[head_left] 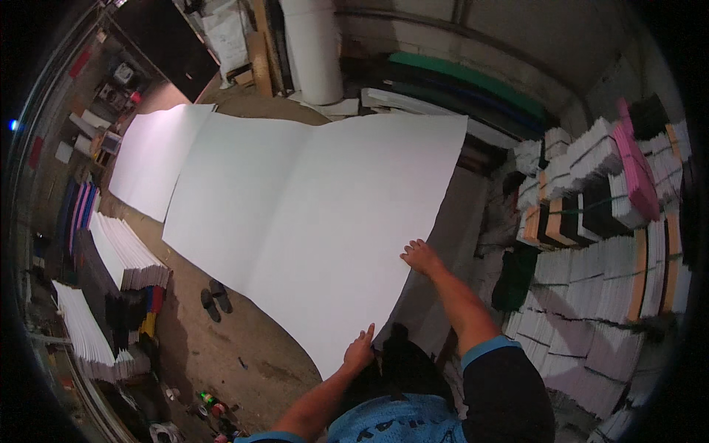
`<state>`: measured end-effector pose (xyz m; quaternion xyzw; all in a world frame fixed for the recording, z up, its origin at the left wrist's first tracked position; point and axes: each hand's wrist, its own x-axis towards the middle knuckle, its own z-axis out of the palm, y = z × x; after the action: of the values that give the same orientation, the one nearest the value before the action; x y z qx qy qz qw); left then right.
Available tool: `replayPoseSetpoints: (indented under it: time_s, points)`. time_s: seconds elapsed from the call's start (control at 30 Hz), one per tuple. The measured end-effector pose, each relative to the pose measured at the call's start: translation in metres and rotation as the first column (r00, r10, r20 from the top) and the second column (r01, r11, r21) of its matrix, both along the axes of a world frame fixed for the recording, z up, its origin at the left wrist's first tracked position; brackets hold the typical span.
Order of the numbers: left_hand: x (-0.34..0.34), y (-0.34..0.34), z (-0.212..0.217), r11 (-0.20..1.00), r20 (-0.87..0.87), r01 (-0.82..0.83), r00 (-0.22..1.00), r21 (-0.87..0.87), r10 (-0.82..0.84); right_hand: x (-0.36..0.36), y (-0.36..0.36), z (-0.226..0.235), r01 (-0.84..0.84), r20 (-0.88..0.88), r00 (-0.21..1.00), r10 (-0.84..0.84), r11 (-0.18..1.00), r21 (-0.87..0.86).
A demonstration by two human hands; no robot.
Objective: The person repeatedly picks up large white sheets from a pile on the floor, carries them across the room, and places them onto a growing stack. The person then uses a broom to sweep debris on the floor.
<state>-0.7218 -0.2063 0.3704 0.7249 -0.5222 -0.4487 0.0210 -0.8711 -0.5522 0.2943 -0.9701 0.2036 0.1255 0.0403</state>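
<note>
White roll (313, 48) cut off at top edge; dark speck (243, 362) on floor (201, 345) too small to tell

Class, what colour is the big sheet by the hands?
The sheet is white; see the head view.

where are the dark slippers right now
In the head view, the dark slippers lie on the brown floor left of centre, between the white stack on their left and the big white sheet on their right.
</note>
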Motion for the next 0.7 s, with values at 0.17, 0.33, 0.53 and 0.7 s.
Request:
replayPoseSetpoints:
  time_s: [0.17,0.33,0.53,0.7]
  points:
    - [-0.039,0.003,-0.012,0.998,0.017,0.054,0.998,0.043,-0.055,-0.042,0.009,0.018,0.039,-0.073,0.997,-0.037,0.999,0.028]
    - [-0.053,0.005,-0.013,0.996,-0.034,0.09,0.995,-0.018,-0.091,-0.079,0.024,0.001,0.182,-0.053,0.982,-0.181,0.983,0.023]
    - [-0.051,-0.028,-0.007,0.995,-0.077,0.104,0.992,0.001,-0.103,-0.075,0.125,-0.02,0.744,0.401,0.159,-0.902,0.376,0.552]
    - [-0.058,-0.045,-0.025,0.988,-0.077,0.156,0.985,-0.015,-0.157,-0.044,0.187,-0.078,0.587,-0.225,-0.147,-0.963,-0.268,0.764]
